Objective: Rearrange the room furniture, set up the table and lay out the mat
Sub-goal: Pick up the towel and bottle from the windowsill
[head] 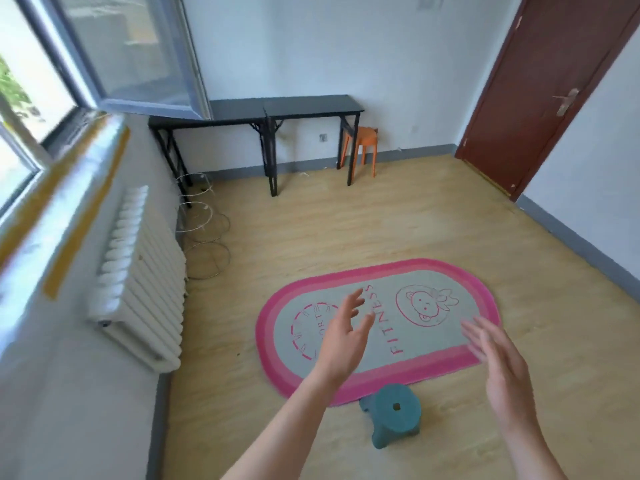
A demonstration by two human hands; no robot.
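An oval mat (429, 282) with a pink border and grey centre lies flat on the wooden floor. A small teal stool (393, 412) stands at its near edge. Two black folding tables (311, 105) stand end to end against the far wall, with an orange stool (363, 147) beside the right one. My left hand (344, 336) is raised over the mat's left half, fingers spread, holding nothing. My right hand (498, 368) hovers over the mat's near right edge, also spread and empty.
A white radiator (138, 282) runs under the window sill (59, 209) on the left. Wire ring stands (204, 237) sit on the floor past it. An open window pane (138, 53) juts over the left table. A brown door (554, 81) is at the right.
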